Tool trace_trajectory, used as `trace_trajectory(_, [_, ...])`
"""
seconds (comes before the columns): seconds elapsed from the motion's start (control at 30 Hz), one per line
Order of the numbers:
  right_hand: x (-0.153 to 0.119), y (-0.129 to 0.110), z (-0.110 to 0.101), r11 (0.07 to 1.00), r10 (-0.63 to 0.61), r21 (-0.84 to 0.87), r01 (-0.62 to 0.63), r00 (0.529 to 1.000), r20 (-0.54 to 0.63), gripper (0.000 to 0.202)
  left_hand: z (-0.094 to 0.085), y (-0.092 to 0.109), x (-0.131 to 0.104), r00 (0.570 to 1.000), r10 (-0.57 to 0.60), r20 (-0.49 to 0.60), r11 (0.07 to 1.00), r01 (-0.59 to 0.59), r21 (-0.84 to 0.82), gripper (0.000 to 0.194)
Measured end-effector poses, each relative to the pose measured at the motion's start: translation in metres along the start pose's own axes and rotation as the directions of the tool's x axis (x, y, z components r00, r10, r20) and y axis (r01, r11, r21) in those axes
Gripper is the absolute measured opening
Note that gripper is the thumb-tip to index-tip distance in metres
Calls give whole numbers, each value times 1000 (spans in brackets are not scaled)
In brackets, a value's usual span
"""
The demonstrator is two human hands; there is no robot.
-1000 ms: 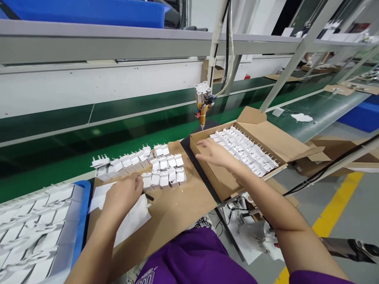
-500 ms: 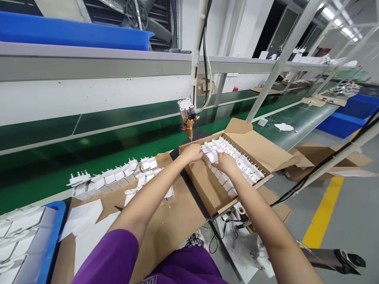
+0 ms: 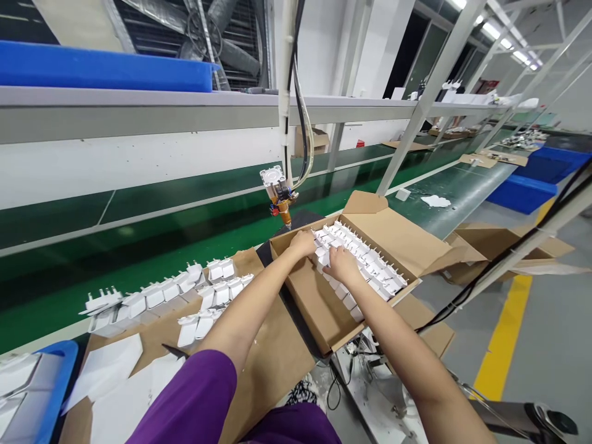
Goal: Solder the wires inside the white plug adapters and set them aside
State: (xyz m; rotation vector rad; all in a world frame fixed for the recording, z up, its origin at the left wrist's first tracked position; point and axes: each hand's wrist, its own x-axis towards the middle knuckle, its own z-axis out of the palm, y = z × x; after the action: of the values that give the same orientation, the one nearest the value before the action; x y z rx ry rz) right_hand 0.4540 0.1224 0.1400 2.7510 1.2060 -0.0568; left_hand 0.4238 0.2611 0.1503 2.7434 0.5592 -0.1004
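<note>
An open cardboard box (image 3: 311,303) holds tight rows of white plug adapters (image 3: 370,262), their pins pointing up toward the right. My left hand (image 3: 303,244) reaches into its far left corner, fingers curled against the end of the nearest row; the fingertips are partly hidden. My right hand (image 3: 343,265) bends over the same row a little closer to me, thumb and fingers closed on an adapter there. Bare cardboard shows in the left part of the box. More white adapters stand in rows on the cardboard-covered bench to my left.
An orange-tipped tool (image 3: 280,200) hangs just beyond the box on a pole with hoses. A blue tray (image 3: 58,388) of white parts sits at lower left, near white sheets (image 3: 134,394) and a dark pointed tool (image 3: 174,351). Behind runs a green conveyor (image 3: 185,228). An empty carton (image 3: 490,246) lies at right.
The camera view has turned slightly, shifting the scene. My right hand has moved slightly along the row of adapters; my left hand stays at the row's far end.
</note>
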Motion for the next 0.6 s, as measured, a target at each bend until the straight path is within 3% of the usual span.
trace_trajectory(0.13, [-3,3,-4,998,-65,-1,65,998,24,38,-11,-5,-8,997,-49,58,999,49,13,30])
trace_trajectory(0.3, [-5,2,-8,983,-184,32,183,982,46,38,-22,-20,-34,985,-137,102,991,135,28,29])
trace_trajectory(0.43, [-7,-2,-7,984,-178,37,176,983,51,42,-18,-23,-49,971,-225,81,974,224,26,35])
trace_trajectory(0.6, [-4,-1,-2,984,-178,47,174,980,90,41,-10,-15,-47,955,-281,95,959,284,-22,55])
